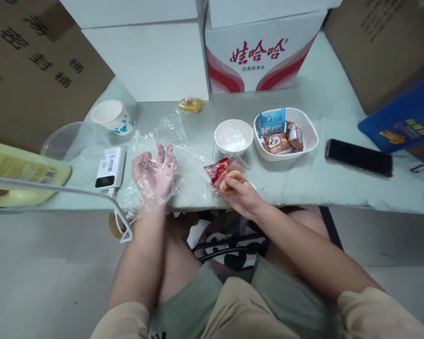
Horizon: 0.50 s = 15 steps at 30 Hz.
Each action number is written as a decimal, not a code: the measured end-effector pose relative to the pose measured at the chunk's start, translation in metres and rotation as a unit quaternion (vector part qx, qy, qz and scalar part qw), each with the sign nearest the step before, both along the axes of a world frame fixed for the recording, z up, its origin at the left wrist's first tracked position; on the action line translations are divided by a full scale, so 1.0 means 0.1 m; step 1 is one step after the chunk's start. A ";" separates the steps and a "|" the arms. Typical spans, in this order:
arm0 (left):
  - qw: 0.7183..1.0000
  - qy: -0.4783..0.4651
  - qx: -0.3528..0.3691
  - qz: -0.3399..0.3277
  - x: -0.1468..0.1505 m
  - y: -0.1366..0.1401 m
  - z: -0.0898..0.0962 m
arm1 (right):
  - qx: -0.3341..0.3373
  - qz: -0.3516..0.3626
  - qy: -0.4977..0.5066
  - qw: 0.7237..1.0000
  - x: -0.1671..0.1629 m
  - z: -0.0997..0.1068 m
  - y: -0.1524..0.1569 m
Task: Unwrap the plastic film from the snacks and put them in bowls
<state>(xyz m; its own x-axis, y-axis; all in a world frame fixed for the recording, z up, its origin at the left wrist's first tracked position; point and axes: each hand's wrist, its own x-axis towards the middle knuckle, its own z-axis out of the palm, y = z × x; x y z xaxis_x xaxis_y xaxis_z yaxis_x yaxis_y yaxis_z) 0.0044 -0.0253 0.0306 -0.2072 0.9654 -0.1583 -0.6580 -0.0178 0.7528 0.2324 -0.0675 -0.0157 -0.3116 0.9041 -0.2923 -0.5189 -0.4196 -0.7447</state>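
Note:
My left hand (154, 174) is palm up with its fingers apart and loosely curled. Thin clear plastic covers it like a loose disposable glove or bag, and it grips nothing else. My right hand (243, 195) pinches a round, pale golden biscuit (229, 181) above the front of the table. Right behind the biscuit is a red and pink snack wrapper (219, 170); whether my fingers hold it too, I cannot tell. More crumpled clear plastic (194, 167) spreads between my hands. A paper cup (233, 140) with clear plastic inside stands just beyond my right hand.
A white tub (307, 146) holds several wrapped snacks (277, 143). A phone (359, 158) lies to the right. At left are a tilted paper cup (113, 117), a white power bank (110, 167) with a cable, and a yellow bottle (24, 174). A yellow-wrapped snack (191, 104) lies before white boxes (151, 61).

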 end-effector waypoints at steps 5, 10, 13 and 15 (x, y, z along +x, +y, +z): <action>0.998 -0.030 -0.035 0.040 0.07 0.21 -0.16 | 0.084 -0.087 -0.130 0.984 0.37 0.03 -0.10; 0.999 -0.010 -0.042 0.028 0.21 0.30 -0.13 | 0.167 -0.182 -0.267 0.932 0.89 0.35 0.14; 0.999 -0.020 -0.041 0.024 0.24 0.33 -0.11 | 0.147 -0.238 -0.292 0.915 1.09 0.62 0.53; 0.999 -0.030 -0.036 0.022 0.23 0.33 -0.11 | 0.102 -0.215 -0.319 0.917 1.15 0.78 0.78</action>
